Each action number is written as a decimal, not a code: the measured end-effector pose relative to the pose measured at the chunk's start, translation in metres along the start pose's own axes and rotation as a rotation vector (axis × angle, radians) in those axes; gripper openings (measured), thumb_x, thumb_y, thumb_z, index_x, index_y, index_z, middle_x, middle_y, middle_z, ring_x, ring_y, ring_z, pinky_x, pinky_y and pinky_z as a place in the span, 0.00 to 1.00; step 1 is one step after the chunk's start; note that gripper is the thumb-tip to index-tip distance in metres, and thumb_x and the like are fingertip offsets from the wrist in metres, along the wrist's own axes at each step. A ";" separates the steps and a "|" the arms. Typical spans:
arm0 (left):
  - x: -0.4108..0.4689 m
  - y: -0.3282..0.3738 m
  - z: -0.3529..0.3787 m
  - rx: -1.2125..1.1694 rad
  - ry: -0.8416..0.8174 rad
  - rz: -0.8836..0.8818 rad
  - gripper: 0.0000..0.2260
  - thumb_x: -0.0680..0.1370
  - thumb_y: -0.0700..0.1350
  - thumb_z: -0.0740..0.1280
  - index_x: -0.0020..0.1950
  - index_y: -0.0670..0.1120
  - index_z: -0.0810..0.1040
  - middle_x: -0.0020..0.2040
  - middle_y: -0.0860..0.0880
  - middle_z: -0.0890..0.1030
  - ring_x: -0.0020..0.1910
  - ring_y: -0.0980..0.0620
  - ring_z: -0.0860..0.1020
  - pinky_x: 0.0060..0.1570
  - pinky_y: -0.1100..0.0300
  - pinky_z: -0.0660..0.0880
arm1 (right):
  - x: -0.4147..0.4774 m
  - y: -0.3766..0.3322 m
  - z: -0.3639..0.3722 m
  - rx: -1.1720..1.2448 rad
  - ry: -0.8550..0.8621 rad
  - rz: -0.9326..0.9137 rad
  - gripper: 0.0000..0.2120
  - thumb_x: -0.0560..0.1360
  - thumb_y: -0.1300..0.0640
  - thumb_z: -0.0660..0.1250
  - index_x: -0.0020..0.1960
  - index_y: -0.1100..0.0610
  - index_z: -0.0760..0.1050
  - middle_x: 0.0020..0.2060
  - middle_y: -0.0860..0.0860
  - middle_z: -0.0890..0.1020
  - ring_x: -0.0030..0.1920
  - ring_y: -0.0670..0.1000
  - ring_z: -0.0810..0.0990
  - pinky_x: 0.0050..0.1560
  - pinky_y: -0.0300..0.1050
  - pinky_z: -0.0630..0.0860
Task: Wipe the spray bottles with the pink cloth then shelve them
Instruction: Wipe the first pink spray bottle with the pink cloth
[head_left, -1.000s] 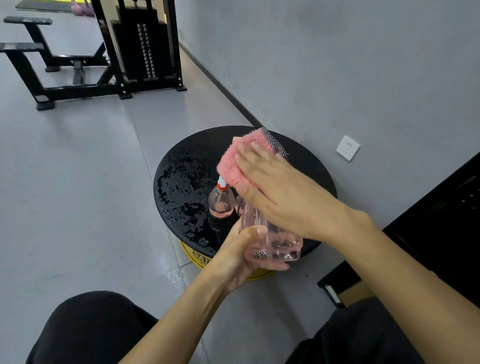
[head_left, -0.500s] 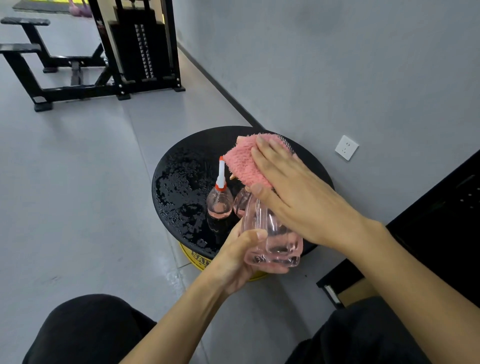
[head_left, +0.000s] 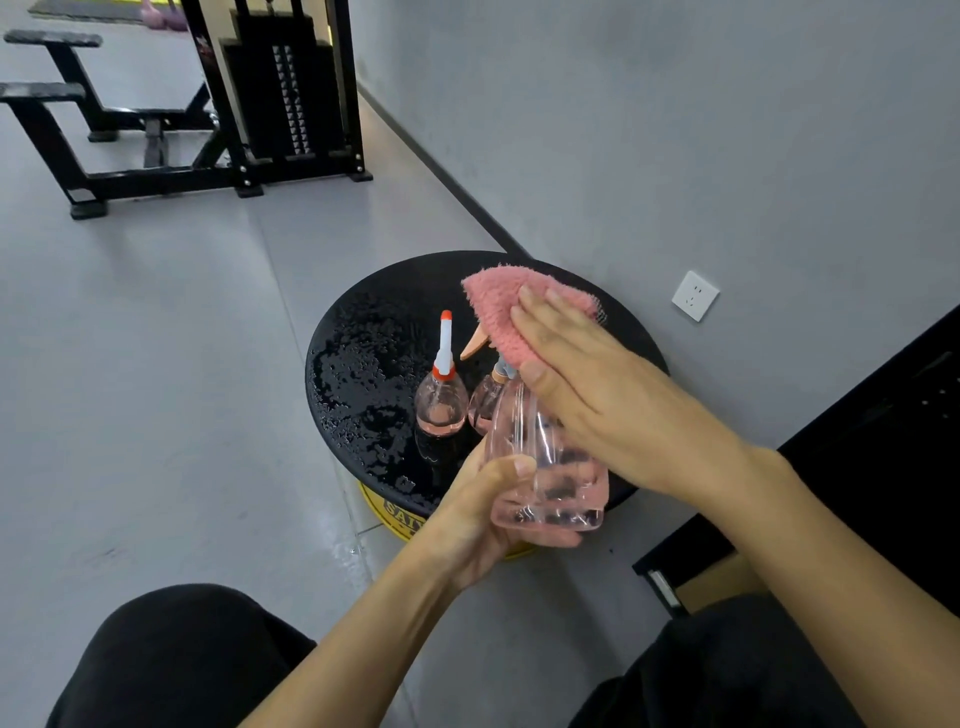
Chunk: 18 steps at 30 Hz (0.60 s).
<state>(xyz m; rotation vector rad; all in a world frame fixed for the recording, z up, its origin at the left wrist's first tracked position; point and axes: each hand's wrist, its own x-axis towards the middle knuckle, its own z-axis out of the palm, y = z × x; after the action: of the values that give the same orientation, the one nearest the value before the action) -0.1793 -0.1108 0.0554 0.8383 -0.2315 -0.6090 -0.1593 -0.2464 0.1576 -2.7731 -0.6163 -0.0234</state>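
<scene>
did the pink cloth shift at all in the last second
Yes. The pink cloth under the right hand has slid right, toward the wall outlet, uncovering the white nozzle of the standing bottle it hid before.

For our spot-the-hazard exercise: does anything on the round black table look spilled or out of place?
Yes: spilled water droplets bead across the left side of the black tabletop, beside the small spray bottle standing there.

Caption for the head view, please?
Left hand grips a clear pink plastic spray bottle; right hand presses a fluffy pink cloth on it.
</scene>
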 end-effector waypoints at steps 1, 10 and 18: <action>0.000 0.000 0.000 -0.004 0.009 0.006 0.38 0.55 0.59 0.81 0.62 0.53 0.75 0.51 0.43 0.84 0.47 0.42 0.84 0.33 0.53 0.81 | -0.004 -0.003 0.000 0.027 -0.011 -0.002 0.30 0.81 0.39 0.41 0.79 0.50 0.47 0.78 0.42 0.45 0.76 0.37 0.39 0.75 0.35 0.40; -0.001 0.002 0.003 -0.002 0.008 0.001 0.47 0.55 0.58 0.81 0.69 0.44 0.67 0.53 0.43 0.84 0.49 0.44 0.84 0.35 0.53 0.81 | 0.005 0.008 -0.008 0.011 0.037 0.072 0.35 0.77 0.34 0.37 0.79 0.50 0.39 0.78 0.44 0.40 0.76 0.41 0.37 0.78 0.46 0.41; -0.001 0.000 -0.001 0.039 0.016 -0.004 0.39 0.61 0.54 0.78 0.68 0.48 0.68 0.55 0.42 0.82 0.48 0.41 0.83 0.33 0.53 0.80 | -0.015 -0.007 0.003 0.036 -0.032 -0.069 0.33 0.77 0.37 0.36 0.79 0.49 0.48 0.78 0.40 0.47 0.75 0.35 0.38 0.74 0.35 0.36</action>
<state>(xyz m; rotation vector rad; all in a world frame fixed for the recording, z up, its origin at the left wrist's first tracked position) -0.1800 -0.1093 0.0546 0.8810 -0.2273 -0.6027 -0.1757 -0.2454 0.1555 -2.7211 -0.7132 0.0174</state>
